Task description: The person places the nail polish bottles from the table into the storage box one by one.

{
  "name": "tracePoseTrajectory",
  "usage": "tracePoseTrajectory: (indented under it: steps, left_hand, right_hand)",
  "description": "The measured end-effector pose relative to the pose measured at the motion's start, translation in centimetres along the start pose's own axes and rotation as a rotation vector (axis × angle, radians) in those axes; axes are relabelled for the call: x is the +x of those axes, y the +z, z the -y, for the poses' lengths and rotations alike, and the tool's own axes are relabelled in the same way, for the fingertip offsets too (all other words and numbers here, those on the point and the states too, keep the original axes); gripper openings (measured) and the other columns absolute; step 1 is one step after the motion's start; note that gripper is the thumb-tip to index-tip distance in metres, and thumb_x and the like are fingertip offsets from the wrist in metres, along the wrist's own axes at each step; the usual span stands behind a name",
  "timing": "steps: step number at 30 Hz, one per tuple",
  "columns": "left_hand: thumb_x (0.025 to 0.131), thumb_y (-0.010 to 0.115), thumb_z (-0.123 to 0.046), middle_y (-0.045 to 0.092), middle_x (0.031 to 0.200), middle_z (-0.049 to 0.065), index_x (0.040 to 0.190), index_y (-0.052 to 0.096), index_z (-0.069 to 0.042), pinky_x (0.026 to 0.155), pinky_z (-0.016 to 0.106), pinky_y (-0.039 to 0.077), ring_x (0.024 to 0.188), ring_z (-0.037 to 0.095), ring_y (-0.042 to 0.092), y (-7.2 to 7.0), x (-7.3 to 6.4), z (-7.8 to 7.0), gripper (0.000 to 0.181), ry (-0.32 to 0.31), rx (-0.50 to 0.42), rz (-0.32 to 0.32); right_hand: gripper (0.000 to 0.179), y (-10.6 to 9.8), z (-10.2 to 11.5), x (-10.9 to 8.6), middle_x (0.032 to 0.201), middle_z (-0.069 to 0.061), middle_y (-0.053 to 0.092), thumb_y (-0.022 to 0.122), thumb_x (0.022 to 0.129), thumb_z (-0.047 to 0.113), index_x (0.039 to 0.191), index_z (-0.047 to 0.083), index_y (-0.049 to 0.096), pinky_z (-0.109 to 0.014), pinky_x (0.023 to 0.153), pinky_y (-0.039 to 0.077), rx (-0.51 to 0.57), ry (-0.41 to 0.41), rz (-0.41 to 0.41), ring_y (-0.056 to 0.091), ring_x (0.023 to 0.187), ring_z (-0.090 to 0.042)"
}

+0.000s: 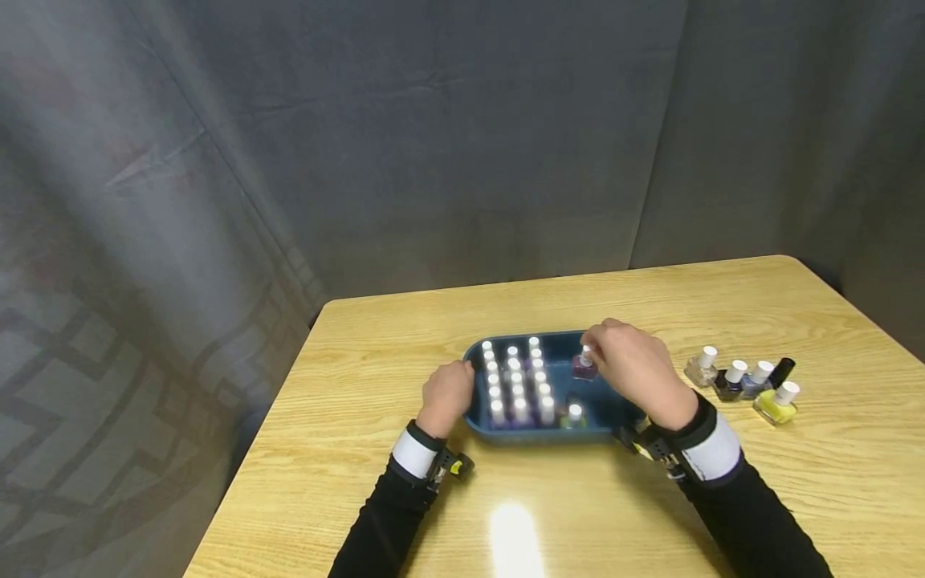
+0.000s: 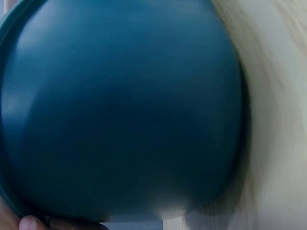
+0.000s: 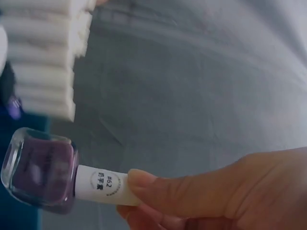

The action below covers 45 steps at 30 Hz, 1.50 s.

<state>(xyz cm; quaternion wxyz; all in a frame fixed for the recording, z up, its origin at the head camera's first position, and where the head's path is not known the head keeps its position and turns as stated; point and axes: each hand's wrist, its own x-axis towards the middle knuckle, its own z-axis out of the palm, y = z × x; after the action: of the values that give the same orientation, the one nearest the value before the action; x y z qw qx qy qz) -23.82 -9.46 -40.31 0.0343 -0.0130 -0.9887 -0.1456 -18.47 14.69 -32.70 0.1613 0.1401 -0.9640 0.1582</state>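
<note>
Pinched by its white cap, a purple nail polish bottle (image 1: 584, 369) hangs from my right hand (image 1: 637, 365) over the right half of a dark blue tray (image 1: 506, 437). In the right wrist view the thumb lies along the cap (image 3: 103, 186), which is printed "#62". My left hand (image 1: 446, 397) grips the tray's left end, a fingertip (image 2: 29, 223) showing at the rim in the left wrist view. White-capped bottles (image 1: 516, 377) stand in three rows in the tray's left half. Another bottle with yellow-green polish (image 1: 574, 417) stands near the front wall.
Right of the tray, several nail polish bottles stand close together on the wooden table (image 1: 361, 417): a clear glittery one (image 1: 701, 368), dark and bluish ones, and a yellow one (image 1: 776, 405) tilted over. A black cap (image 1: 782, 371) shows behind them. Grey curtain (image 1: 462, 160) hangs behind the table.
</note>
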Motion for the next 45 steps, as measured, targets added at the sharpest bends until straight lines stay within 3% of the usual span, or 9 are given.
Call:
tracePoseTrajectory:
  steps: [6, 15, 30, 45]
  left_hand:
    - [0.098, 0.035, -0.028, 0.064, 0.073, 0.015, 0.074, 0.063, -0.002, 0.045, 0.034, 0.044, 0.060, 0.024, 0.059, 0.2, 0.0, 0.0, 0.045, 0.007, 0.006, -0.007]
    - [0.098, 0.035, -0.028, 0.066, 0.076, 0.016, 0.076, 0.064, -0.001, 0.047, 0.036, 0.046, 0.065, 0.028, 0.062, 0.2, 0.0, 0.0, 0.045, 0.008, 0.006, -0.013]
    - [0.099, 0.034, -0.029, 0.064, 0.074, 0.015, 0.079, 0.064, -0.002, 0.045, 0.033, 0.044, 0.061, 0.023, 0.058, 0.0, 0.0, 0.0, 0.045, 0.001, -0.007, 0.006]
    - [0.098, 0.035, -0.030, 0.065, 0.077, 0.016, 0.080, 0.064, -0.002, 0.047, 0.035, 0.045, 0.064, 0.026, 0.061, 0.1, 0.0, 0.0, 0.045, -0.011, -0.007, 0.009]
  right_hand:
    - [0.011, 2.1, 1.0, 0.3, 0.075, -0.005, 0.060, 0.064, 0.077, 0.000, 0.085, 0.007, 0.068, -0.035, 0.045, 0.044, -0.008, -0.049, 0.034, 0.060, 0.067, -0.021]
    - [0.019, 3.4, 1.0, 0.3, 0.076, -0.005, 0.061, 0.064, 0.071, -0.005, 0.087, 0.006, 0.068, -0.032, 0.050, 0.048, -0.006, -0.077, 0.105, 0.058, 0.066, -0.019]
    - [0.012, 4.3, 0.8, 0.4, 0.076, -0.005, 0.062, 0.063, 0.076, -0.001, 0.084, 0.006, 0.066, -0.028, 0.050, 0.046, 0.024, -0.047, 0.223, 0.057, 0.066, -0.018]
    - [0.007, 4.1, 0.7, 0.3, 0.074, -0.001, 0.061, 0.063, 0.079, 0.002, 0.082, 0.008, 0.064, -0.028, 0.049, 0.045, 0.025, -0.072, 0.259, 0.056, 0.064, -0.015]
